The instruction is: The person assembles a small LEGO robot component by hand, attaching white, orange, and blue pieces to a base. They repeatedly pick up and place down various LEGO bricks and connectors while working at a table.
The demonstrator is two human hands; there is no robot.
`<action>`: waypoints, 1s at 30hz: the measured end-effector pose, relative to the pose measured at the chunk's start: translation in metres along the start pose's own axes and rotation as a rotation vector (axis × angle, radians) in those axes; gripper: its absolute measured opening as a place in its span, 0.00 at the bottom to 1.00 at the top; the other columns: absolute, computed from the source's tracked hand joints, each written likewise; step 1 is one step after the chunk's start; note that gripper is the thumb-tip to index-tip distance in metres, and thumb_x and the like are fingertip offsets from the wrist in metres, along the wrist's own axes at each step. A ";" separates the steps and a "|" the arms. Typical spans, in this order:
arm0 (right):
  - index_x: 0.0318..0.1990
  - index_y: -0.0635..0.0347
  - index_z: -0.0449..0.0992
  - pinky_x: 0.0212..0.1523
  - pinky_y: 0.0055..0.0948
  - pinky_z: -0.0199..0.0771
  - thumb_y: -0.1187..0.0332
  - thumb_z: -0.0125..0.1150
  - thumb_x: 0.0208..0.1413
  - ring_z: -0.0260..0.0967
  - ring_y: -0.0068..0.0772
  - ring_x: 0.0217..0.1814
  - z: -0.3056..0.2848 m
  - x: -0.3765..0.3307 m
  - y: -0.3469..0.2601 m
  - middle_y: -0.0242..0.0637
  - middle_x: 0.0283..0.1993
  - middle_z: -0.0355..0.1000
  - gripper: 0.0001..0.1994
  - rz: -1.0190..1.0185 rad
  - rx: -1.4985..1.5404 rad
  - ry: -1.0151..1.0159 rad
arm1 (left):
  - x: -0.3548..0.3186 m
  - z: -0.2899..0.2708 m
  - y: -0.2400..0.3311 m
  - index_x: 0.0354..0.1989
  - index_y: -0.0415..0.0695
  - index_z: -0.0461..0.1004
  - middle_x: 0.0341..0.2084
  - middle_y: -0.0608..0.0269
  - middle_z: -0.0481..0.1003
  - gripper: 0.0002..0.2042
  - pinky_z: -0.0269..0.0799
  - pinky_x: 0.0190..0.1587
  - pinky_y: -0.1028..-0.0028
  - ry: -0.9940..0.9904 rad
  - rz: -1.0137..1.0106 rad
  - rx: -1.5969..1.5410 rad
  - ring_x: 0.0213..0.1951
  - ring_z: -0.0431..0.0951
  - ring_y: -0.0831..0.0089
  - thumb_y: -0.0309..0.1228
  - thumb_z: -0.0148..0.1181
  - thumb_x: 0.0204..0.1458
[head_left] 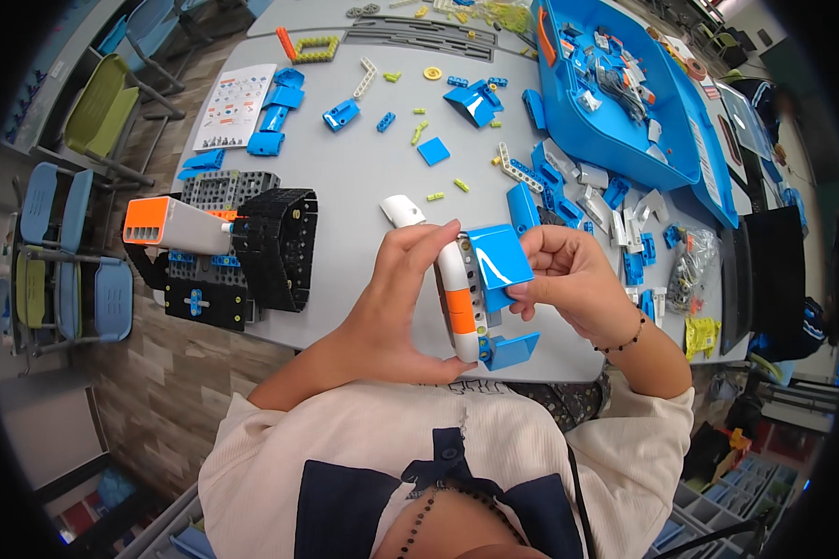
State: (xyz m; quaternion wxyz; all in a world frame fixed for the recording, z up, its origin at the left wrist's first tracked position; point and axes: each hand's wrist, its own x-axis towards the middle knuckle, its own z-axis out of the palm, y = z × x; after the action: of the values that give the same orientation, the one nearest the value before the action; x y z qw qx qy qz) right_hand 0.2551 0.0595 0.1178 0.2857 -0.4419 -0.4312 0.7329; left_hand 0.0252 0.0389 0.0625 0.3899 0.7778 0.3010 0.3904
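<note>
Hands first: left hand [391,307] grips the white-and-orange curved piece [458,307] above the table's near edge; right hand [569,279] pinches a blue panel [500,265] against it. I'd square the pegs before pressing. Beyond, a black tracked model [252,247].

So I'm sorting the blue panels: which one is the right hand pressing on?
The glossy blue square panel, pinched by the right hand against the white-and-orange piece; the other blue panels lie loose on the table.

a grey table [345,177] stands on a wood-look floor [149,373], with green and blue chairs [93,112] at its left side.
</note>
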 end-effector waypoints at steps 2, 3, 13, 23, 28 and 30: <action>0.39 0.66 0.73 0.30 0.20 0.77 0.75 0.67 0.50 0.76 0.21 0.31 0.004 0.000 0.001 0.38 0.33 0.77 0.11 -0.011 0.003 -0.015 | -0.001 -0.002 0.004 0.67 0.42 0.49 0.55 0.51 0.54 0.55 0.64 0.55 0.63 0.022 0.052 0.082 0.57 0.58 0.56 0.33 0.76 0.25; 0.39 0.66 0.73 0.31 0.21 0.78 0.75 0.66 0.50 0.76 0.22 0.32 0.006 -0.001 0.001 0.38 0.33 0.77 0.11 -0.015 -0.002 -0.021 | -0.001 -0.003 0.006 0.67 0.42 0.49 0.54 0.51 0.55 0.55 0.66 0.54 0.65 0.035 0.080 0.124 0.57 0.59 0.57 0.33 0.76 0.25; 0.37 0.67 0.70 0.35 0.24 0.81 0.79 0.65 0.49 0.78 0.27 0.34 0.029 -0.005 0.001 0.41 0.35 0.76 0.10 -0.144 0.060 -0.041 | -0.008 -0.013 0.015 0.63 0.40 0.57 0.53 0.55 0.59 0.50 0.72 0.51 0.68 0.141 0.241 0.229 0.55 0.65 0.60 0.34 0.76 0.24; 0.34 0.66 0.70 0.27 0.21 0.78 0.77 0.67 0.47 0.75 0.23 0.25 0.037 -0.001 -0.007 0.37 0.28 0.75 0.11 -0.103 -0.013 -0.029 | -0.012 -0.016 0.014 0.61 0.41 0.58 0.53 0.53 0.61 0.51 0.72 0.52 0.66 0.172 0.276 0.212 0.55 0.66 0.57 0.34 0.77 0.20; 0.32 0.65 0.72 0.24 0.20 0.77 0.73 0.65 0.49 0.74 0.20 0.22 0.033 0.004 -0.006 0.36 0.26 0.75 0.08 -0.076 -0.007 -0.070 | -0.014 -0.014 0.010 0.60 0.47 0.60 0.54 0.51 0.61 0.49 0.73 0.50 0.65 0.190 0.312 0.174 0.54 0.67 0.55 0.35 0.78 0.20; 0.31 0.64 0.72 0.23 0.19 0.76 0.71 0.64 0.50 0.73 0.19 0.22 0.031 0.007 -0.006 0.36 0.26 0.75 0.07 -0.037 -0.028 -0.072 | -0.015 -0.013 0.008 0.58 0.51 0.62 0.54 0.51 0.61 0.47 0.73 0.48 0.65 0.199 0.316 0.138 0.54 0.67 0.55 0.35 0.78 0.20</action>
State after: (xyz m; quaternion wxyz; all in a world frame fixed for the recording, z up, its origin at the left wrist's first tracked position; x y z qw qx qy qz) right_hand 0.2242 0.0562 0.1278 0.2771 -0.4113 -0.4594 0.7369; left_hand 0.0080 0.0280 0.0689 0.2378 0.7978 0.2384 0.5001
